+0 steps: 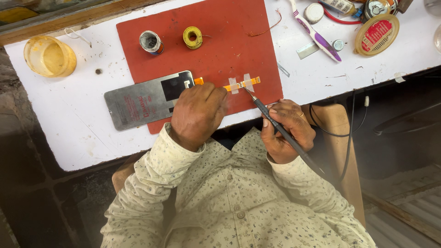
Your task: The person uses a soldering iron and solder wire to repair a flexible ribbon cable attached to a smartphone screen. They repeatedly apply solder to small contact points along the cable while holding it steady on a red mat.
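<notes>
Right hand (288,132) is closed around a dark soldering iron (275,123), held like a pen. The iron's shaft runs from lower right to upper left, and its tip meets the orange ribbon cable (241,84) at the taped section. The cable lies up and to the left of that hand, long axis running left to right across the red mat (216,46); two strips of clear tape (248,82) pin it down.

Left hand (198,114) rests palm down, fingers curled, pressing on the cable's left portion beside the grey metal plate (138,101). It holds nothing that can be seen; the fingertips are hidden. The right hand is nearer the taped joint.

Containers: an amber plastic cup (49,56) at far left, contents unclear. A round tin (376,28) at upper right, lid on. Two wire spools (150,42) stand on the mat's upper part. A toothbrush (317,34) lies on the white table (73,115).
</notes>
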